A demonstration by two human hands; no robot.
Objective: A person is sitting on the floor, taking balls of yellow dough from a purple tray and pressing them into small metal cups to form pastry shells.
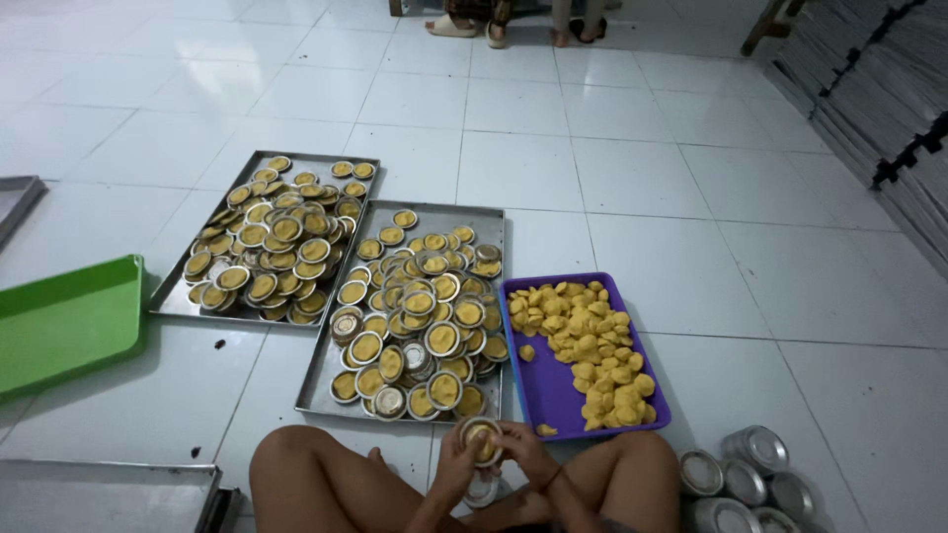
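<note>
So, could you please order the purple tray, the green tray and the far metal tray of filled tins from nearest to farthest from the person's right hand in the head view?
From the right hand:
1. Purple tray, just ahead, slightly right, holding yellow cakes.
2. Far metal tray, ahead and left, beyond the near metal tray.
3. Green tray, far left on the floor.

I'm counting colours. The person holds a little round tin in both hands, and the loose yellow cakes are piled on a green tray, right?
Not quite. The head view shows the loose yellow cakes piled on a purple tray; the green tray lies apart. Both hands, left and right, do hold the little round tin.
</note>
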